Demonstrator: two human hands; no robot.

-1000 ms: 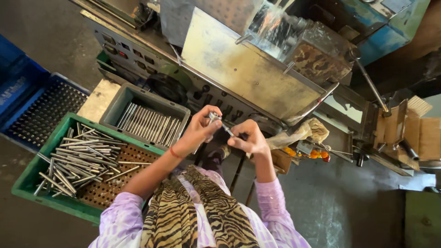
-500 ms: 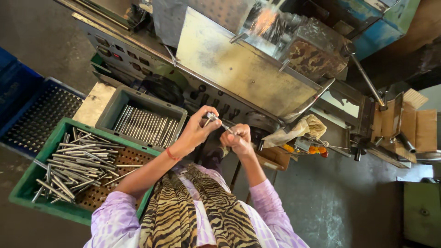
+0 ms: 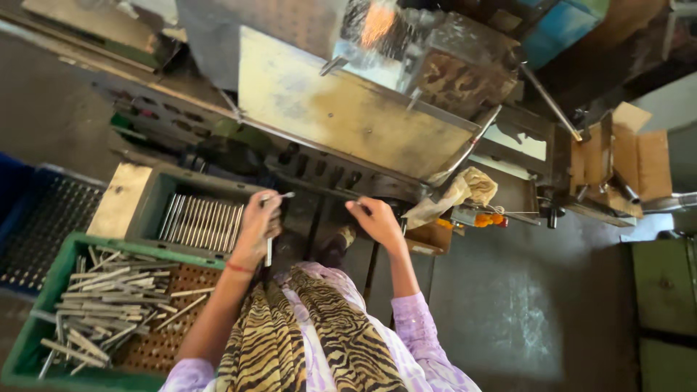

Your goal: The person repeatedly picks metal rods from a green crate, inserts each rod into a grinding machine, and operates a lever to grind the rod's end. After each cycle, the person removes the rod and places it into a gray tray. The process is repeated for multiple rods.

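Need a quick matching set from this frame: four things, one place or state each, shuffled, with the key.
Things:
1. left hand
2. right hand
3. green crate
4. yellowish cloth

Places or states:
A. draped at the machine's lower right edge
B. holds thin metal rods
C. filled with loose metal rods, lying every which way
D. stretched to the machine's front edge, fingers bent

Pairs: 1-B, 2-D, 3-C, 4-A

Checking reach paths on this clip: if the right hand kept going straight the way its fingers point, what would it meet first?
The right hand points up and left toward the machine front; it would likely meet the dark rail at its fingertips first, though depth is hard to judge from above.
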